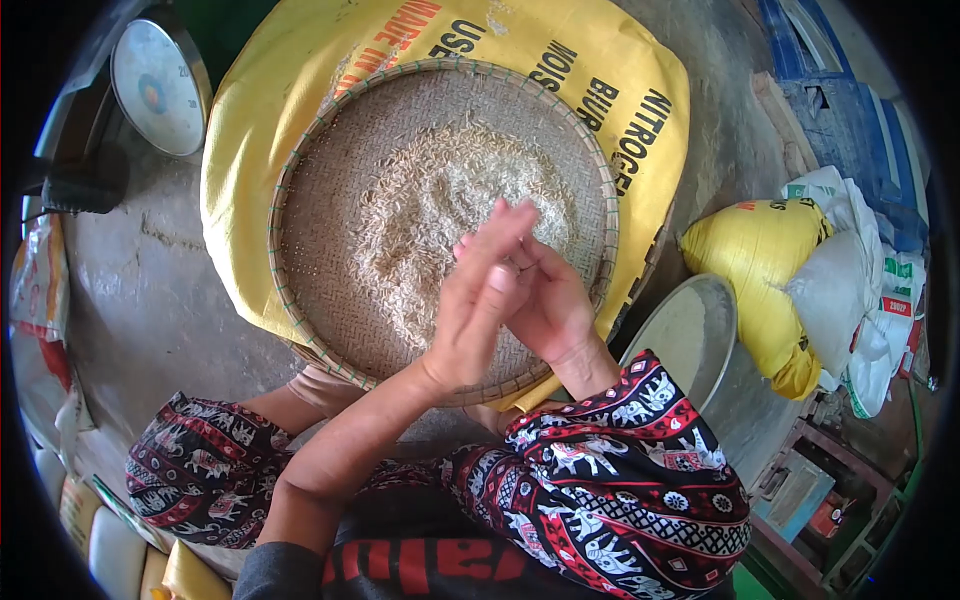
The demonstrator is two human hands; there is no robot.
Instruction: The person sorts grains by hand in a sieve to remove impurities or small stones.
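A round woven bamboo tray (330,160) rests on a yellow printed sack (620,90) in front of my knees. A loose pile of rice grain (440,210) lies spread across its middle. My left hand (478,300) and my right hand (548,300) are pressed together palm to palm above the tray's near right part, fingers straight and pointing away from me. Whether any grain lies between the palms is hidden. My patterned trousers (610,490) fill the bottom of the view.
A dial weighing scale (158,85) stands at the far left on the concrete floor (150,300). A metal bowl (690,335) sits to the right of the tray, with a tied yellow sack (760,260) and white bags behind it. Blue boards lean at the far right.
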